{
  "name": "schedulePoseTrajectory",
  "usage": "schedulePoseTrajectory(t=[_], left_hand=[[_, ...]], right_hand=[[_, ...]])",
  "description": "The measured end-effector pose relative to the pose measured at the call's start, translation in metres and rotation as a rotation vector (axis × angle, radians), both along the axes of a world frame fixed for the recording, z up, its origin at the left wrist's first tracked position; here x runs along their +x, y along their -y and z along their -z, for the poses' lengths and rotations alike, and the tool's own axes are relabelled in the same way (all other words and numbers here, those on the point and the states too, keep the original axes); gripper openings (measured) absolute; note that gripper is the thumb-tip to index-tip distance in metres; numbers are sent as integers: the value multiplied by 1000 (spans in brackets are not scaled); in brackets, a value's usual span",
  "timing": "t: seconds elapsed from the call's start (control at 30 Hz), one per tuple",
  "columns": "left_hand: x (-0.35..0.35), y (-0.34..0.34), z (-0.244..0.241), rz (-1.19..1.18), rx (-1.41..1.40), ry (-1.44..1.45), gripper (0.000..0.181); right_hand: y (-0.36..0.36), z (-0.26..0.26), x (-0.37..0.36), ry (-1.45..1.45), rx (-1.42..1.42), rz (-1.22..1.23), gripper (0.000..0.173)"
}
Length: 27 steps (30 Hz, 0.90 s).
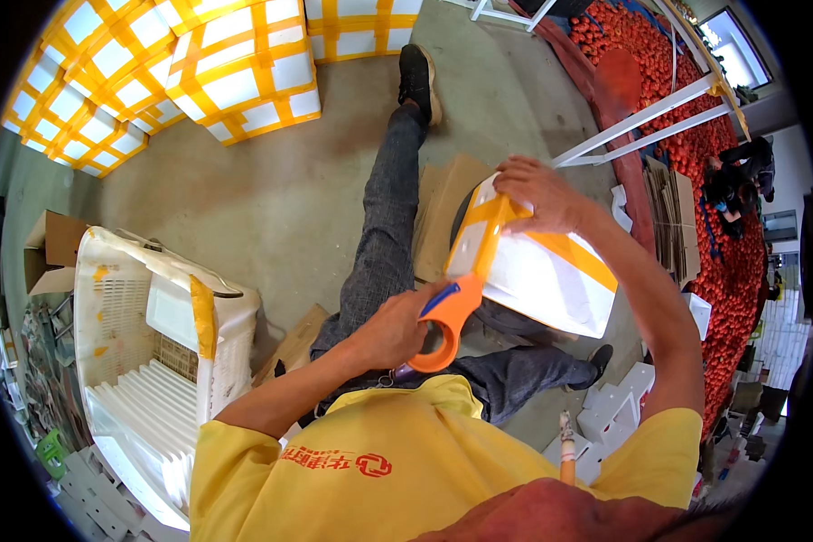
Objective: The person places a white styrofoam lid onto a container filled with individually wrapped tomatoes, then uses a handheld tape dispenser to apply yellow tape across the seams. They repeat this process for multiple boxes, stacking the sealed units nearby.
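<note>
A white foam box with yellow tape along its edges stands tilted between my legs, on a dark round support that it partly hides. My left hand grips an orange tape dispenser with a blue part, its front end against the box's taped edge. Yellow tape runs along that edge from the dispenser towards my right hand. My right hand lies spread over the box's far corner, fingers on the tape and thumb on the near face.
Taped foam boxes are stacked at the upper left. A white plastic basket holding foam lids stands at the left. Flattened cardboard lies beside my leg. A white metal frame and a heap of red fruit are at the right, near another person.
</note>
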State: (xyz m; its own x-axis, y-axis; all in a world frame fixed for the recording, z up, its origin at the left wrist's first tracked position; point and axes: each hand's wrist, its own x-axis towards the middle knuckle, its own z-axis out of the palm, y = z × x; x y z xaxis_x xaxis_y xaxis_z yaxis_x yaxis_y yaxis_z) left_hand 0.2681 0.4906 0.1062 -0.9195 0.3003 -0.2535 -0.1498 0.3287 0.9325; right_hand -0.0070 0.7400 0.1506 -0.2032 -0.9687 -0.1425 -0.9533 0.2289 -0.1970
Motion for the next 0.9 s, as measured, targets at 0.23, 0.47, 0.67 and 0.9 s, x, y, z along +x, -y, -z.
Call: schedulePoseTrajectory(t=[0.23, 0.47, 0.67, 0.9], left_hand=[[-48, 24, 1, -163, -18, -83, 70], [42, 48, -14, -54, -94, 65, 76], [66, 45, -2, -254, 12, -28, 78], [-2, -1, 29, -214, 83, -36, 76]], right_hand=[[-79, 31, -52, -125, -115, 751, 69], [-266, 60, 55, -71, 205, 1513, 81], [-154, 74, 216, 558, -231, 2026, 95], [-137, 86, 226, 523, -402, 1983, 90]])
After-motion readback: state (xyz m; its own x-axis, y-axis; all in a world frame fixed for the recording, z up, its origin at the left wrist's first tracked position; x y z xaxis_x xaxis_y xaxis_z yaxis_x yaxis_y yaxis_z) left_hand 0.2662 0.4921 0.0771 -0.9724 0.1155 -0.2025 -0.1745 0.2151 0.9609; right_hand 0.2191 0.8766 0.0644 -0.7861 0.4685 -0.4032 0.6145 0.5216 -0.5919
